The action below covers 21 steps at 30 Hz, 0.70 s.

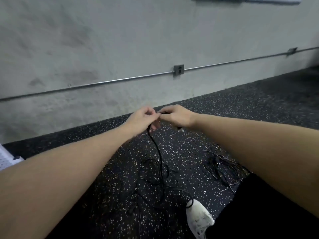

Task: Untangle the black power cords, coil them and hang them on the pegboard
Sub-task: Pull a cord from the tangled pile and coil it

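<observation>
Both my arms reach forward over a dark speckled floor. My left hand (140, 119) and my right hand (176, 115) meet in front of me, and both pinch a black power cord (158, 149) held up between them. From my left hand the cord hangs down to a loose tangle of black cords (155, 180) on the floor. A plug end (180, 128) pokes out under my right hand. A second, thinner bundle of cords (222, 168) lies to the right, partly hidden by my right forearm.
A grey concrete wall (103, 49) runs close ahead, with a metal conduit and an outlet box (178, 70). My white shoe (198, 218) and black trouser leg are at lower right. A white perforated board corner (6, 159) shows at the left edge.
</observation>
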Motion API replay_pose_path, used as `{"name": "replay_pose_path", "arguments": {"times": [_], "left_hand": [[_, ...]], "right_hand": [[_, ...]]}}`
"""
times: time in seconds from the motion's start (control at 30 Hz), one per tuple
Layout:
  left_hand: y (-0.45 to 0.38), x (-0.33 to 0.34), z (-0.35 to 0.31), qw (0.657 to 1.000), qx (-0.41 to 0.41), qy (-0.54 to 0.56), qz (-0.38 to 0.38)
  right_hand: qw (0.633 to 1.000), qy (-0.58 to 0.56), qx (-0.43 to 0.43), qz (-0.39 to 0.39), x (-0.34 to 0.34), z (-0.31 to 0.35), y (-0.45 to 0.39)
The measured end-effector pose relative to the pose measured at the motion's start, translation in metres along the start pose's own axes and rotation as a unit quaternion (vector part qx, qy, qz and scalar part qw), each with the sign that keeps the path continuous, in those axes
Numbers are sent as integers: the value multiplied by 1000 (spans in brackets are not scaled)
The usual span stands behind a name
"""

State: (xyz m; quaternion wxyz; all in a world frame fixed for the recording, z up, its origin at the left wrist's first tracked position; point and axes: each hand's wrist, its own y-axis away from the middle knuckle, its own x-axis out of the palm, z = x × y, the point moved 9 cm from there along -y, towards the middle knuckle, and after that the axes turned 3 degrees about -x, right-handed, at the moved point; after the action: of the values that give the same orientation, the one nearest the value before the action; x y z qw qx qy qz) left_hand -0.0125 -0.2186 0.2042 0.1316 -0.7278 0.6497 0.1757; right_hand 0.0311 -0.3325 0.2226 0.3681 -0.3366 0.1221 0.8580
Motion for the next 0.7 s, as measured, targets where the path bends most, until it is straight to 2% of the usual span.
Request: {"name": "replay_pose_path", "arguments": {"times": [0.07,0.17,0.3,0.37,0.43,0.5,0.6,0.7], "left_hand": [[5,4,2,995,-19,90,43],[8,20,2,985,-38,139,93],[0,35,6,975,-55,198,88],[-4,38,16,979,-69,170,85],[-6,42,23,991,-66,87,82],[-10,39,21,996,-51,51,51],[-16,34,12,997,-33,67,1],[-21,38,3,997,-9,74,-24]], "right_hand": [[996,-90,23,-1,-4,-5,5],[985,-168,45,-11,-3,-18,8],[960,-273,45,-48,-17,-27,10],[936,-339,43,-82,-30,-28,9],[920,-377,36,-101,-40,-32,9],[931,-348,49,-99,-42,-41,9],[959,-235,90,-127,-45,-57,14],[976,-132,68,-160,-50,-52,18]]}}
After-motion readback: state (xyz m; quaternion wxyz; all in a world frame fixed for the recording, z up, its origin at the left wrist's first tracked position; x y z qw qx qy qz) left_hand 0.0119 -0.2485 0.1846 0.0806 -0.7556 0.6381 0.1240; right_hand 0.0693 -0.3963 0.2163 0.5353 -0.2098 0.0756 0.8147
